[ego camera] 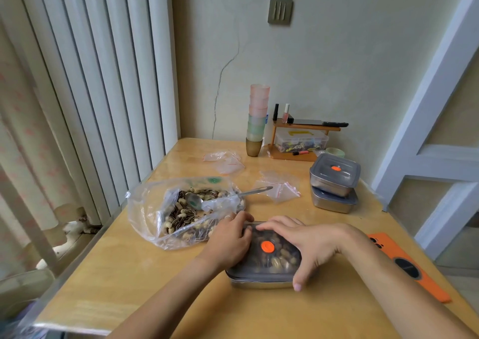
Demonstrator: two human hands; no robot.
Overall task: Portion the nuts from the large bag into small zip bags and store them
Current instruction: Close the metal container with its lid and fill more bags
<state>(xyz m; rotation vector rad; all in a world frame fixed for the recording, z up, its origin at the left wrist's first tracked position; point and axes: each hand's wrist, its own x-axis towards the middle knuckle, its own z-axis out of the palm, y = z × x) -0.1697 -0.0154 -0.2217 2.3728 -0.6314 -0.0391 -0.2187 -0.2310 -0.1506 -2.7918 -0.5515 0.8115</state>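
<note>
Steel box (259, 284), low and rectangular, stands on the wooden tabletop (129, 274) near its front edge. A grey see-through lid (274, 266) sits on it, with a round orange plug (267, 247) in the middle. Peanuts in shell show through the lid.

Both hands are on the box. The left hand (230, 240) is at the lid's left side, fingers bent round the far-left corner and thumb lying on top. The right hand (303, 242) is spread flat across the lid's right half, fingers straight and pointing left. Its thumb reaches down to the near-right corner and touches the rim.

The large clear bag (150, 209) lies just left of the box, mouth open toward the wall. The left hand's knuckles are just beside it. Inside is a mix of nuts (186, 217), peanuts among striped seeds. A metal spoon (228, 196) rests in the bag, bowl on the nuts and handle sticking out to the right.

Small zip bags with red seal strips lie flat and apparently unfilled. One cluster (225, 161) is beyond the large bag; another (278, 188) is right of the spoon handle.

Two more lidded steel boxes (334, 180) are stacked at the right, near the wall. Behind them are a stack of plastic cups (258, 121) and a small wooden shelf (303, 128). An orange phone (404, 263) lies face down at the right edge.
</note>
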